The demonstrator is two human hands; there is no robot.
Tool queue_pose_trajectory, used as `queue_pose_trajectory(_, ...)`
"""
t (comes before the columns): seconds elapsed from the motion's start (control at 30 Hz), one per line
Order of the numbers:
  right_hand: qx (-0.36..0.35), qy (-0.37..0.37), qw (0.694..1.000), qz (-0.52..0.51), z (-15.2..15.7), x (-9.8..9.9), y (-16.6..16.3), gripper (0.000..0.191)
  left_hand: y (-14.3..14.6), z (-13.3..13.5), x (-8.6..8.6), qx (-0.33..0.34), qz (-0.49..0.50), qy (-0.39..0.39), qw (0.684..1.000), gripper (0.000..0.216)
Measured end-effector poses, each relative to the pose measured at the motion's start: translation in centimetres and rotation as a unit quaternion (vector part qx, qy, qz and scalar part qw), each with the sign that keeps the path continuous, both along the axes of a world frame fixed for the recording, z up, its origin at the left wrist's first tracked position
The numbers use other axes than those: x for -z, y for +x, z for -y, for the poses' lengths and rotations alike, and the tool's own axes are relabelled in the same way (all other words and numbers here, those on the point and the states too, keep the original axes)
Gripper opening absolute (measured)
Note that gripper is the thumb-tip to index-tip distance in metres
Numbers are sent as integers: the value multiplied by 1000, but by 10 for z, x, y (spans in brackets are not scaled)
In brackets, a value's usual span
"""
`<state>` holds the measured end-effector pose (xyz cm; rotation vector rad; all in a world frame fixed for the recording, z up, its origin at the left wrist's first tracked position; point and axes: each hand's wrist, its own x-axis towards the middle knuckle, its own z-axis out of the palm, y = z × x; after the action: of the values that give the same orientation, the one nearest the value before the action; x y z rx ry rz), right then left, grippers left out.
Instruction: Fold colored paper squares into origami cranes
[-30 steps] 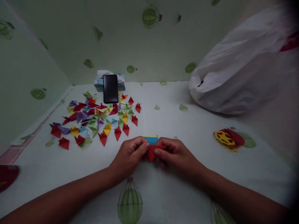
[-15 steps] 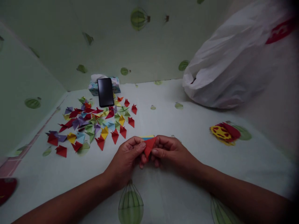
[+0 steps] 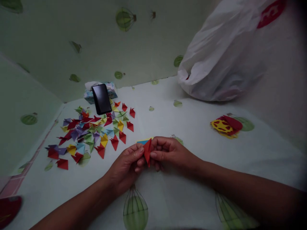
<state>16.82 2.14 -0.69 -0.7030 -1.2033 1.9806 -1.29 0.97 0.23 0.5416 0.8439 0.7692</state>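
Observation:
A red sheet of origami paper (image 3: 147, 152), folded to a narrow pointed shape, is held between my two hands above the table. My left hand (image 3: 130, 161) pinches its left side between thumb and fingers. On the right edge, the thumb and curled fingers of my right hand (image 3: 168, 151) close on the same paper. Just behind the hands lie blue and yellow papers (image 3: 142, 141), mostly hidden. To the left spreads a group of folded paper cranes (image 3: 100, 150) in red, purple, green, yellow and blue.
A black phone (image 3: 102, 99) leans on a tissue box (image 3: 89, 95) behind the cranes. A white plastic bag (image 3: 211, 70) stands at the back right. Yellow and red cut-out pieces (image 3: 225, 125) lie on the right. A dark red object (image 3: 9, 209) shows at the lower left edge.
The red paper has gone from a broad triangle to a narrower shape as my fingers fold or turn it. The camera view has tilted and shifted slightly.

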Motion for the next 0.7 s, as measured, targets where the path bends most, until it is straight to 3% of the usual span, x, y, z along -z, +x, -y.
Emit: queue_pose_trajectory(0.7, -25, 18, 999, 19, 0, -3, 1, 26, 3, 1, 4, -6, 6, 4, 1000, 22)
